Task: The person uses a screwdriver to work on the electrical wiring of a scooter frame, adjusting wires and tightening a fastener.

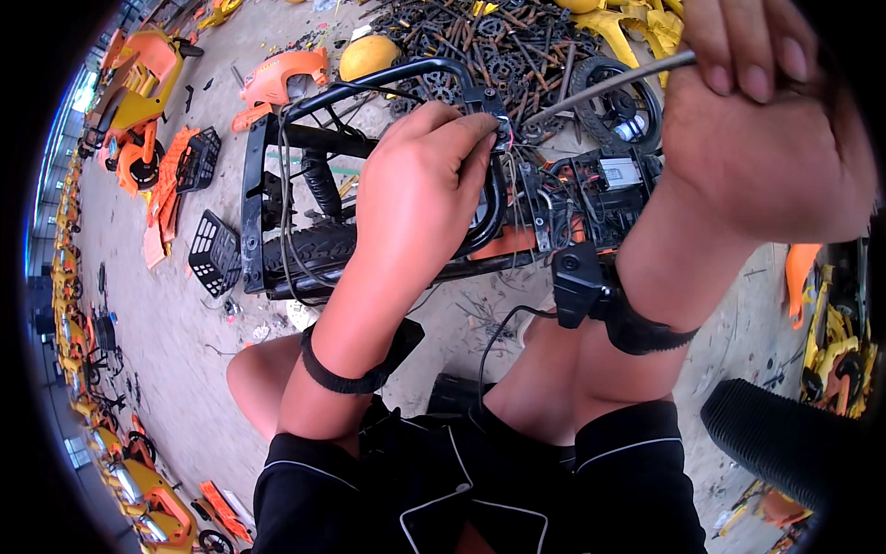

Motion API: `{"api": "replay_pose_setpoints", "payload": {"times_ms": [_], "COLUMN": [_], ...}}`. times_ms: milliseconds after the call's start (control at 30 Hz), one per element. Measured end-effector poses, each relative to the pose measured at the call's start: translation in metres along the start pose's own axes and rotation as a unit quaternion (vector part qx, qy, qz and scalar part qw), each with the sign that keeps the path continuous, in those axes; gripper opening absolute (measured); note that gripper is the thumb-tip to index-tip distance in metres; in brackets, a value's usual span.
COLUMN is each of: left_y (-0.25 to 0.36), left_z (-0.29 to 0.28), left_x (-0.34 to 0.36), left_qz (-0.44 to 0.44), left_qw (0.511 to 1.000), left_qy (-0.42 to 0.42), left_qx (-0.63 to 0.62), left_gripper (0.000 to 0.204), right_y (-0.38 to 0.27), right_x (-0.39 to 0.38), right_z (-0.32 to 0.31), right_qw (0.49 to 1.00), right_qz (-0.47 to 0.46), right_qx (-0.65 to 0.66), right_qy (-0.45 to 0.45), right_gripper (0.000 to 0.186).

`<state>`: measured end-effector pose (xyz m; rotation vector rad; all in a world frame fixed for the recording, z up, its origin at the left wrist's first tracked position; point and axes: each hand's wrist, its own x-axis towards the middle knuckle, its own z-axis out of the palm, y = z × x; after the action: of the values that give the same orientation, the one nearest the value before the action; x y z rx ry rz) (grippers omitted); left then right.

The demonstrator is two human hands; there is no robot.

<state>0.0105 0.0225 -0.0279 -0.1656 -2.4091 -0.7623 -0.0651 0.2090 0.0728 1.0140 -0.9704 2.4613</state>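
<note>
A black tubular vehicle frame (369, 78) with a tire (309, 247), a black shock absorber (322, 183), loose cables and an electronics section (618, 173) lies across the floor before me. My left hand (420, 185) is pinched at a bracket on the upper tube, beside thin wires; whatever its fingertips grip is hidden. My right hand (748, 148) is raised at the upper right, fingers closed on a long grey metal rod (609, 87), which slants down leftward toward that bracket.
Rusty metal parts (498, 37), a loose wheel (637, 120), a yellow round piece (367, 57) and orange panels (277, 78) lie beyond the frame. Black baskets (214, 254) sit left, near rows of yellow scooters (148, 494). More panels (835, 342) are at the right.
</note>
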Motion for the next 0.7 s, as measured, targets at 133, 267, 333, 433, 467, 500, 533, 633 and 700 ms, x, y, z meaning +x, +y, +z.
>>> {"api": "replay_pose_setpoints", "payload": {"times_ms": [133, 267, 333, 433, 467, 500, 533, 633, 700], "left_y": [0.003, 0.003, 0.003, 0.006, 0.006, 0.007, 0.007, 0.008, 0.009], "left_z": [-0.001, -0.002, -0.001, -0.001, -0.001, -0.001, -0.001, -0.002, -0.003], "left_x": [-0.001, -0.003, -0.002, 0.001, 0.001, 0.001, 0.002, 0.002, 0.002], "left_qz": [0.004, -0.027, -0.05, -0.062, -0.069, -0.075, -0.082, -0.105, -0.108], "left_qw": [1.0, 1.0, 0.999, 0.998, 0.997, 0.997, 0.996, 0.993, 0.992], "left_qy": [0.005, 0.003, 0.006, 0.001, 0.001, 0.0, -0.001, -0.012, -0.008], "left_qx": [0.021, 0.0, -0.021, -0.025, -0.029, -0.034, -0.038, -0.056, -0.06], "left_gripper": [0.017, 0.016, 0.012, 0.011, 0.011, 0.011, 0.011, 0.011, 0.012], "right_y": [0.012, 0.018, 0.019, 0.019, 0.019, 0.018, 0.019, 0.019, 0.018], "right_x": [0.0, -0.001, -0.003, -0.006, -0.006, -0.006, -0.006, -0.007, -0.007], "right_z": [-0.002, -0.002, -0.001, 0.0, 0.0, 0.0, 0.0, -0.001, 0.0], "right_qw": [1.0, 1.0, 1.0, 1.0, 1.0, 1.0, 1.0, 1.0, 1.0], "right_qz": [0.008, 0.013, 0.013, 0.013, 0.012, 0.012, 0.012, 0.011, 0.011], "right_qx": [0.008, 0.01, 0.011, 0.005, 0.004, 0.005, 0.005, 0.004, 0.005], "right_qy": [0.006, 0.007, 0.007, 0.007, 0.008, 0.009, 0.009, 0.008, 0.007], "right_gripper": [0.046, 0.045, 0.045, 0.045, 0.045, 0.045, 0.045, 0.045, 0.044]}}
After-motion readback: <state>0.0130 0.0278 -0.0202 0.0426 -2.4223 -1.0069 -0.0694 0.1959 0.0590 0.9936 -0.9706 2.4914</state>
